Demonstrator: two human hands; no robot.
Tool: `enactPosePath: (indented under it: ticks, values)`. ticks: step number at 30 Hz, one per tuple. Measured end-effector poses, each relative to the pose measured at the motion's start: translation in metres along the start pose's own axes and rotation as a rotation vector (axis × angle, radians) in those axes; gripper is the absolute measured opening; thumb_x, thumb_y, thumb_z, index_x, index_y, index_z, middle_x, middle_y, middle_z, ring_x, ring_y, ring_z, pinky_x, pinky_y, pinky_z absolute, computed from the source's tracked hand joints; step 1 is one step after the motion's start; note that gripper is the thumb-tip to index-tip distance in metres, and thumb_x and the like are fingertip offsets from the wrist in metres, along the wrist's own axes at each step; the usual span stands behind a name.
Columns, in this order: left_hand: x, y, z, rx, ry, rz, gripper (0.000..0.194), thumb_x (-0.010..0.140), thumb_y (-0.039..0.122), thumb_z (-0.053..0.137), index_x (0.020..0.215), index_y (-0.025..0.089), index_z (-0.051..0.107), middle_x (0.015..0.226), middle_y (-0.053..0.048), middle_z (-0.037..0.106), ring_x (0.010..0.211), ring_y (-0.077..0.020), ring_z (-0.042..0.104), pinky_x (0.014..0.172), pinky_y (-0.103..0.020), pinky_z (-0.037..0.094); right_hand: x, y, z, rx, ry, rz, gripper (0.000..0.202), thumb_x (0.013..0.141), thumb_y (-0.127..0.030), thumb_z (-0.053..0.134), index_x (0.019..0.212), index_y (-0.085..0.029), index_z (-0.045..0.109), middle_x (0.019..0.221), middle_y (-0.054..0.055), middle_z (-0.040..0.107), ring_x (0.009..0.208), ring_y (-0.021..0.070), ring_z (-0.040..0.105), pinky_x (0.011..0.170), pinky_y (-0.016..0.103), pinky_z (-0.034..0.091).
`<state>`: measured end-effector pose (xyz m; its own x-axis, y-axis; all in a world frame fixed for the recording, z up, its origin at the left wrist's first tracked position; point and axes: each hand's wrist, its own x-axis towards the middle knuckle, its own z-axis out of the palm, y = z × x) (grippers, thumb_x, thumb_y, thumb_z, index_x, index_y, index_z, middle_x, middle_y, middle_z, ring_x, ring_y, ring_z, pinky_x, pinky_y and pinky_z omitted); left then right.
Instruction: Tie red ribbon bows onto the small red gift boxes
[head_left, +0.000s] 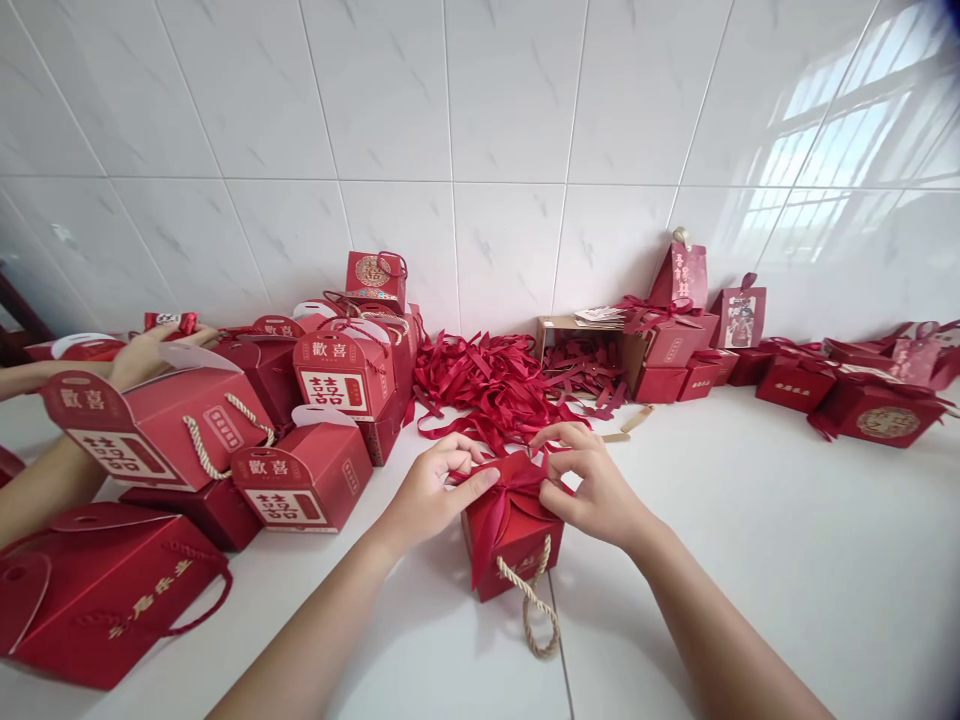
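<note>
A small red gift box [517, 570] stands on the white surface in front of me, with a gold rope handle [541, 632] hanging from its near side. Red ribbon [491, 525] is gathered on the box top, and one tail drapes down the front. At the top's left edge, my left hand [437, 490] pinches the ribbon between thumb and fingers. My right hand [592, 485] has its fingers curled closed on the ribbon at the right side of the knot. The fingers partly cover the ribbon and the lid.
Behind the box lies a heap of loose red ribbons [480, 375], beside an open cardboard box [637, 350] holding more strips. Larger red gift boxes [330, 475] are stacked at left, where another person's hand [142, 355] holds a small red packet [171, 322]. Ribboned boxes [795, 385] line the right wall.
</note>
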<state>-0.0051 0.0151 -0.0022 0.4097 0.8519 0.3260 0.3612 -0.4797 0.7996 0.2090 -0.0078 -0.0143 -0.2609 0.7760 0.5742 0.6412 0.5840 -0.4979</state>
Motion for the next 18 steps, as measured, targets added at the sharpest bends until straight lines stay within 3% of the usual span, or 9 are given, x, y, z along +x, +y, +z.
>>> enactPosePath:
  ticks: [6,13,18]
  values:
    - [0.001,-0.007,-0.001,0.067,0.047,0.057,0.042,0.082,0.035,0.058,0.055,0.019,0.031,0.09,-0.003,0.052,0.082,-0.016,0.053,0.078,-0.03,0.04,-0.003,-0.005,-0.008,-0.013,-0.022,-0.053,0.018,0.063,-0.009,0.056,0.052,-0.018,0.046,0.107,0.003,0.062,0.102,0.0242,0.05,0.09,0.045,0.035]
    - [0.003,-0.012,-0.003,0.097,0.04,0.067,0.039,0.083,0.034,0.056,0.055,0.019,0.035,0.092,-0.004,0.05,0.08,-0.016,0.052,0.073,-0.029,0.041,-0.002,-0.003,-0.01,-0.017,-0.073,-0.084,0.019,0.065,-0.007,0.057,0.052,-0.018,0.047,0.11,0.002,0.061,0.105,0.0241,0.049,0.093,0.046,0.035]
    - [0.003,-0.011,-0.006,0.07,0.027,0.079,0.041,0.083,0.035,0.056,0.053,0.018,0.032,0.094,-0.005,0.052,0.083,-0.0178,0.054,0.076,-0.031,0.041,-0.001,0.0,-0.011,-0.001,-0.103,-0.033,0.022,0.07,-0.011,0.059,0.054,-0.018,0.046,0.108,0.003,0.061,0.105,0.0251,0.05,0.095,0.048,0.034]
